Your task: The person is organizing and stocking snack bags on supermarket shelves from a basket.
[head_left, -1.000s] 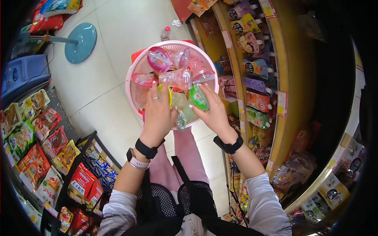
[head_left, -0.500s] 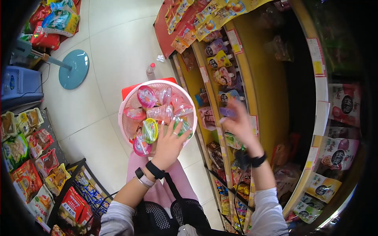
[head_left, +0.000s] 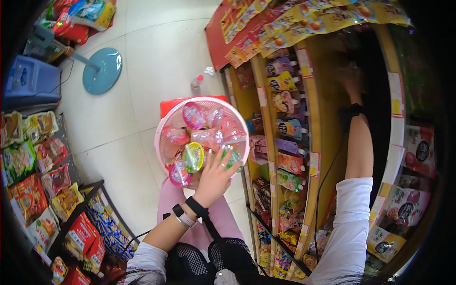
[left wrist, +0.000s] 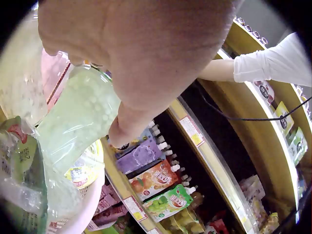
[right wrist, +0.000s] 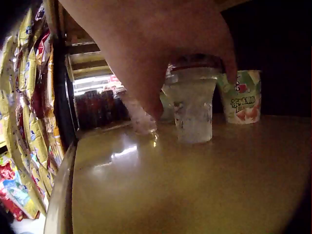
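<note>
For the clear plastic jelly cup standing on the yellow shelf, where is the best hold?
Probably grip the clear plastic jelly cup at its wide lidded rim, coming from above: it stands upright, tapers downward, and a green-and-white cup crowds its side.

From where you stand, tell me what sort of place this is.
Most likely a small snack shop: yellow shelves with price tags and spouted drink pouches, racks of packaged snacks, and a pink basket of jelly cups.

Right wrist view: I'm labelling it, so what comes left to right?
Yellow hanging snack packets, clear plastic jelly cup held by the right hand, green-and-white printed cup.
</note>
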A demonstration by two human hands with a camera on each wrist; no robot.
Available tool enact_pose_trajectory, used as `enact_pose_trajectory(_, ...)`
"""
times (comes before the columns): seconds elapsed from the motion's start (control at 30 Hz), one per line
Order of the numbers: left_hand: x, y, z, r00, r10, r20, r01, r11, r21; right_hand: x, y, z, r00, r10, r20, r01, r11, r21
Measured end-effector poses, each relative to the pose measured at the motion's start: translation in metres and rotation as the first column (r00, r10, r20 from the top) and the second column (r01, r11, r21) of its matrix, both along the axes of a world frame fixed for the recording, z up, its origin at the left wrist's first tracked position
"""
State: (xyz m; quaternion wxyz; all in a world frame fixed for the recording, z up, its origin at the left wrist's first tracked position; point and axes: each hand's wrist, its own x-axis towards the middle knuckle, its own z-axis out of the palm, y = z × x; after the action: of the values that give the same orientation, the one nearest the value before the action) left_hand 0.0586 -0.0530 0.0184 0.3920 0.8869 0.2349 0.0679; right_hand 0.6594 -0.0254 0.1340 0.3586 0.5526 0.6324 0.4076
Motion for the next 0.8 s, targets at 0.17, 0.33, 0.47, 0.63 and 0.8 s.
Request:
enact_pose_trajectory(0.17,0.002,-0.007,0.005,0.999,0.027,-0.021,-0.028,0.998,-0.061,-0.068,0.03,0.028,0.457,-0.329,-0.826,0.803,0.552,0.224)
enact_pose_trajectory(0.33,0.0,-0.012,0.013,0.998,0.056,-0.021,-0.059,0.986,-0.153,-0.06,0.026,0.017,0.589,-0.218,-0.778,0.744,0.523,0.416)
enact_pose_trajectory(0.47,-0.005,-0.014,0.028,0.996,0.087,0.021,-0.08,0.968,-0.237,-0.069,0.023,0.026,0.454,-0.156,-0.877,0.792,0.522,0.317)
enact_pose_trajectory(0.63,-0.02,0.0,0.043,0.987,0.143,0.068,-0.113,0.935,-0.335,-0.138,-0.029,0.025,0.294,0.466,-0.834,0.642,0.55,0.534)
enact_pose_trajectory(0.8,-0.035,0.034,0.023,0.902,0.41,0.135,-0.352,0.879,-0.321,-0.287,-0.087,0.017,0.147,0.52,-0.841,0.589,0.637,0.497)
